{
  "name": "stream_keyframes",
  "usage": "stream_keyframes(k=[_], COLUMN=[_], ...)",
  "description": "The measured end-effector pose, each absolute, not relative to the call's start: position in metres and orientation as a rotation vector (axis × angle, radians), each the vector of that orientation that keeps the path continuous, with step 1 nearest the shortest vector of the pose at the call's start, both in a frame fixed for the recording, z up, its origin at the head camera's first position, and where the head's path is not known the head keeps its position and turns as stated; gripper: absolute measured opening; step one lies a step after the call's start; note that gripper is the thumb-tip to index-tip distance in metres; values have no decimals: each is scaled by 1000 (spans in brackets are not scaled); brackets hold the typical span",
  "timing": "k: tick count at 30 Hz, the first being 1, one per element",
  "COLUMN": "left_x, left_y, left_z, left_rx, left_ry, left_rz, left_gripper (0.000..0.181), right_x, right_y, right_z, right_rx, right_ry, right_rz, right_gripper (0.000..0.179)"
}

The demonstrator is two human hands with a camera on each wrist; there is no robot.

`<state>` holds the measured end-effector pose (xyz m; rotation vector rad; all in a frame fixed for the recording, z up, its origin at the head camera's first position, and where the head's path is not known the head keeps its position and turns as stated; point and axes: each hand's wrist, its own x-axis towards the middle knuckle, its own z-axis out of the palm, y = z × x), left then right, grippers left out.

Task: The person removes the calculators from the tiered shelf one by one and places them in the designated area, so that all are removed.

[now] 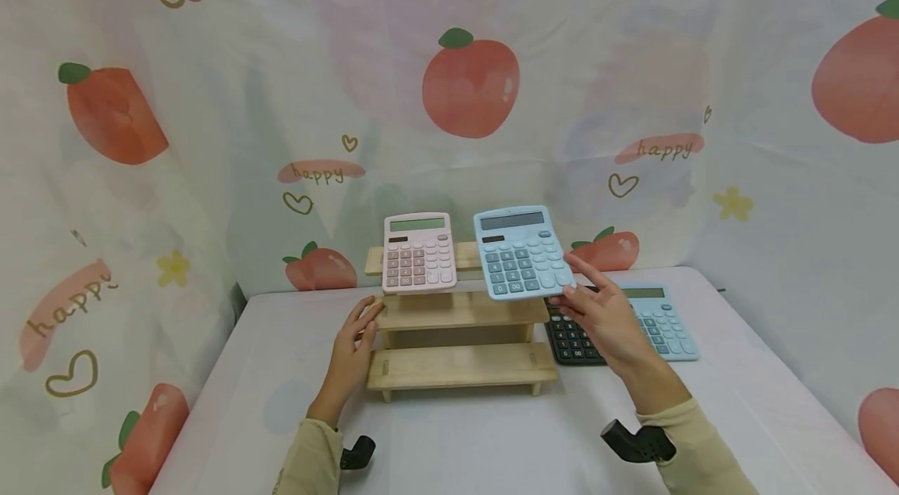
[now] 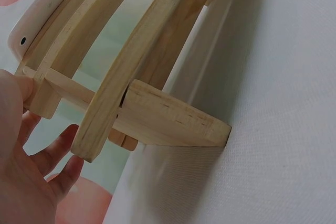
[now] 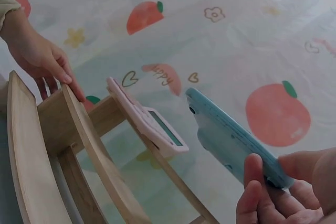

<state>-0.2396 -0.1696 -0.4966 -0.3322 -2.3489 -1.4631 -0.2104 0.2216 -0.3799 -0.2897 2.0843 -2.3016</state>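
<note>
Resting the left hand (image 1: 353, 343) at the left end of a wooden rack (image 1: 456, 368), on its middle step (image 1: 467, 311), with fingers loosely bent. Pinching a blue calculator (image 1: 523, 257) by its lower right corner with the right hand (image 1: 607, 327), well apart from the left. Holding it in the air, by the right part of the top step (image 1: 467, 255), screen uppermost and tilted a little, near but apart from a pink calculator (image 1: 420, 253) propped on the rack.

To do this well, probably best to pinch firmly (apt to swing, being held by one corner alone), to straighten the tilt before any contact with the wood, and to leave a gap beside the pink calculator so as not to nudge it. Also sensible to press lightly with the left hand, just enough to steady the rack without pushing it sideways.

Cannot tell the force of the left hand's press, nor the place of its thumb. Can see only part of a black calculator (image 1: 576, 343) on the table (image 1: 456, 440), behind the right hand, and of a second blue calculator (image 1: 670, 335) to the right. Get no sight of the pinched one in the left wrist view, and only a cut-off edge of the pink one.
</note>
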Motion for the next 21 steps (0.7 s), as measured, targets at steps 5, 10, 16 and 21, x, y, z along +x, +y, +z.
stream_keyframes(k=[5,10,16,21], left_x=[-241,-242,-242,-241], left_y=[-170,-170,-170,-170], left_z=[-500,-500,-499,-498], left_rx=[-349,-356,-350,-354], left_ry=[-2329,-2318,-2333,-2324], left_rz=[-1419,-1422,-1464,-1459], left_gripper=[37,37,38,38], right_x=[-204,-198,-189,-182], right_y=[227,234,242,249], right_z=[-381,-383,-387,-391], right_rx=[-320,-345,-373,-401], right_ry=[2105,2100,2084,2071], right_rz=[-2287,-2285,-2289,-2294], right_gripper=[68,69,67,68])
